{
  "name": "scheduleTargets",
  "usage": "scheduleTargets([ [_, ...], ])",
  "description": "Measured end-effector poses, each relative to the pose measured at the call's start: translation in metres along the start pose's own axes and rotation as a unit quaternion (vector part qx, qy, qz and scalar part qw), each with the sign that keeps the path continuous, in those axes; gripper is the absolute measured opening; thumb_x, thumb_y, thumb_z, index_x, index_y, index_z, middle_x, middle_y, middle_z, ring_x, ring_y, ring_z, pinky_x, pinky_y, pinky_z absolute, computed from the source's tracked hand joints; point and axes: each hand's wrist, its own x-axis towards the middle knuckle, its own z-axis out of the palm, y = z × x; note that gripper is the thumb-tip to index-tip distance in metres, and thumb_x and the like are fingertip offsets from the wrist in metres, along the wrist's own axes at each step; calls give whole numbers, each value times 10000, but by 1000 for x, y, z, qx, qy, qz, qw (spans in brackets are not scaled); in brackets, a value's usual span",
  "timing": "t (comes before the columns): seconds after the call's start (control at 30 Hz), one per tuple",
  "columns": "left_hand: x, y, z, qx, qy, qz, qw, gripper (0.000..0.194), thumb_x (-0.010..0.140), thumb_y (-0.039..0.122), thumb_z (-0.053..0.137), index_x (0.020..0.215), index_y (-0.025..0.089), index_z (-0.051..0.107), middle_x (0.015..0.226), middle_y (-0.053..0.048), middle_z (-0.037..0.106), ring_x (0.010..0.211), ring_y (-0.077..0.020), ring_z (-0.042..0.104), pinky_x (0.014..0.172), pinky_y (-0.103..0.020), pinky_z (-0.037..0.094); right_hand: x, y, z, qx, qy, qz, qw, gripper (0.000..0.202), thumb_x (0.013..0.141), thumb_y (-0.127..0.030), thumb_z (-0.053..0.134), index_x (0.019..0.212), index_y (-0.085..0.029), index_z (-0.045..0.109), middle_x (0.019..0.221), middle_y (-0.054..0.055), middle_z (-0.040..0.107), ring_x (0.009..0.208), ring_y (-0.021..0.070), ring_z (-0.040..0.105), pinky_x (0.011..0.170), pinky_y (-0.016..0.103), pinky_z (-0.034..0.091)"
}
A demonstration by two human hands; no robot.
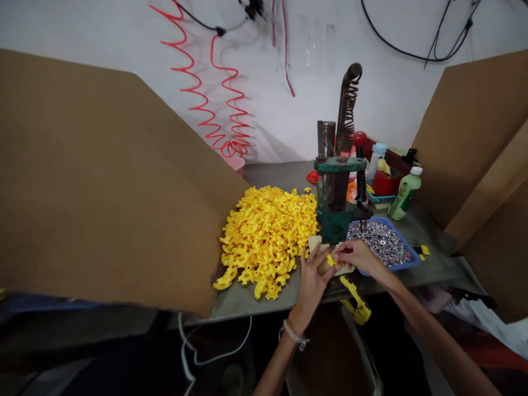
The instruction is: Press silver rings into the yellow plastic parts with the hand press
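A small yellow part (331, 259) lies on a pale block (315, 242) at the foot of a green hand press (335, 224). My left hand (314, 275) rests on the block, its fingers spread around the part's left side and front. From the right, my right hand (355, 254) reaches to the same part with thumb and fingertips pinched together; whatever is between them is too small to make out. A large heap of yellow plastic parts (268, 236) is left of the press. Beside my right hand sits a blue tray (406, 266) of small shiny metal pieces.
Cardboard panels (103, 181) (474, 137) stand on both sides. A green bottle (406, 193) and a red container (388, 181) are behind the tray. Larger yellow pieces (357, 305) show at the front edge. Red coiled hose (237, 110) hangs on the wall.
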Motion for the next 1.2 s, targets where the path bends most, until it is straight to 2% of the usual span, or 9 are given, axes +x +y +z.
scheduleTargets([
  [0.1,1,2,-2,2,1,7,1000,298,825,307,640,1110,223,629,1195,-58,659,1228,-238,521,1164,-555,115,4,2,-1,0,-30,9,999,364,583,-455,702,665,-124,571,486,-36,533,442,69,482,447,186,383],
  [0.17,0,5,-3,0,11,4,1000,274,810,288,653,1071,208,624,1142,-61,673,1160,-236,564,1150,-544,171,5,4,-1,0,-34,6,999,366,587,-457,699,679,-124,578,486,-33,538,447,72,485,464,191,385],
  [0.33,-4,12,-2,28,77,1,997,262,798,248,646,1050,195,593,1075,-64,673,1149,-249,557,1108,-511,289,-2,2,-3,9,-1,-7,1000,321,619,-426,684,712,-130,602,518,-22,559,457,76,492,478,201,385],
  [0.53,-3,2,8,35,37,47,998,326,853,317,609,1171,251,595,1199,-41,661,1246,-242,511,1159,-572,116,-9,-10,-9,9,9,-8,1000,316,634,-424,675,728,-128,612,532,-17,570,467,79,509,484,202,404],
  [0.73,0,6,10,26,44,-1,999,301,771,303,698,1064,246,668,1120,-51,700,1235,-273,520,1144,-590,147,-1,-5,-6,-20,5,10,1000,288,627,-390,662,704,-122,586,521,-15,573,436,74,500,465,197,405],
  [0.93,2,6,7,15,38,-11,999,308,755,294,713,1059,266,676,1118,-46,700,1228,-264,528,1155,-583,120,-3,-9,3,-156,13,31,987,248,749,-336,593,609,-144,522,404,-47,463,351,66,423,391,185,306],
  [1.07,3,4,10,7,51,-5,999,310,793,345,675,1094,274,662,1086,-31,707,1187,-245,563,1169,-572,87,-39,-45,0,-210,138,-14,968,329,829,-399,535,610,-155,503,413,-36,471,366,74,441,402,186,308],
  [1.13,4,5,13,3,68,-10,998,323,794,362,672,1101,263,656,1092,-33,701,1184,-242,565,1174,-565,94,-52,-84,-13,-197,217,-104,950,389,872,-450,470,626,-153,515,478,-13,523,407,72,472,420,184,330],
  [1.2,5,6,16,7,90,-20,996,318,793,362,674,1089,249,659,1117,-43,688,1221,-249,534,1174,-562,112,-44,-131,-33,-179,309,-226,906,462,908,-495,399,649,-138,536,556,12,561,456,62,492,459,181,356],
])
